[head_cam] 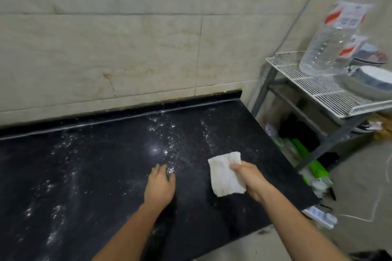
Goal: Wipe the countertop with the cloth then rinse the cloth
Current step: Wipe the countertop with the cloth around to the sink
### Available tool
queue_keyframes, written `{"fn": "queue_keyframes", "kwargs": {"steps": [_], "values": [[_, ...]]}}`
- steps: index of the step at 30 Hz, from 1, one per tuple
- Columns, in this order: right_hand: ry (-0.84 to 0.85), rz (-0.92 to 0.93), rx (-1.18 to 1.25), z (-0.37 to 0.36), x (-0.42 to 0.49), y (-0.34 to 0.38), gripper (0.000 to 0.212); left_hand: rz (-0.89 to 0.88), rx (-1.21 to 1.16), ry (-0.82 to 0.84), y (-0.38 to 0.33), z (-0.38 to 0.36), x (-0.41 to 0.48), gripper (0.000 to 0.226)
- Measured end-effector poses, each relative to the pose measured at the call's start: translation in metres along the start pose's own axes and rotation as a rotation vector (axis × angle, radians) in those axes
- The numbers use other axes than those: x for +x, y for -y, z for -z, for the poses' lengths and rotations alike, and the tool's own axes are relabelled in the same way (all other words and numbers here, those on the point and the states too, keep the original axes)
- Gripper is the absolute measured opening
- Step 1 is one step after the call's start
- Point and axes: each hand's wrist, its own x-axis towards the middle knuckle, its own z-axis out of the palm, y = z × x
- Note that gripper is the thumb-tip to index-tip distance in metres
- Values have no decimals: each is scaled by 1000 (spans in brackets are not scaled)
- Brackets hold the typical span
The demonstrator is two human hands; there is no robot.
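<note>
A black stone countertop (95, 165) runs along a beige tiled wall, and white powdery specks are scattered over much of it. My right hand (251, 181) grips a folded white cloth (224, 174) just above the counter's right part. My left hand (160, 186) rests palm down on the counter near the middle, fingers slightly spread, holding nothing. Its fingertips touch a patch of the white specks.
To the right of the counter stands a white wire rack (318, 89) on a grey metal frame, carrying a large clear plastic bottle (335, 34) and stacked plates (373, 80). Green packages (314, 169) and clutter lie on the floor below.
</note>
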Motion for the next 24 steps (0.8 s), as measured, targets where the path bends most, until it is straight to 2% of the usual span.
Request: {"fn": "queue_keyframes", "kwargs": {"steps": [3,6,8,11,13,15,17,21,24], "values": [[-61,54,24,20,36,25,24,3,174,14,1,-13,40,62],[-201,161,11,41,70,51,13,71,218,-18,5,-22,69,69],[-314,283,-100,56,96,69,16,135,209,-72,8,-26,87,72],[-393,460,-424,74,141,87,25,237,235,-111,12,-24,109,75],[-339,503,-681,80,173,88,36,304,231,-111,13,-24,121,76],[-226,388,-904,82,202,75,38,346,261,-109,15,-28,127,76],[-155,350,-979,80,219,56,39,367,269,-110,15,-34,131,75],[-219,540,-1106,74,247,37,60,381,308,-170,15,-43,132,69],[-167,481,-1330,71,274,30,71,384,339,-197,16,-42,135,64]]}}
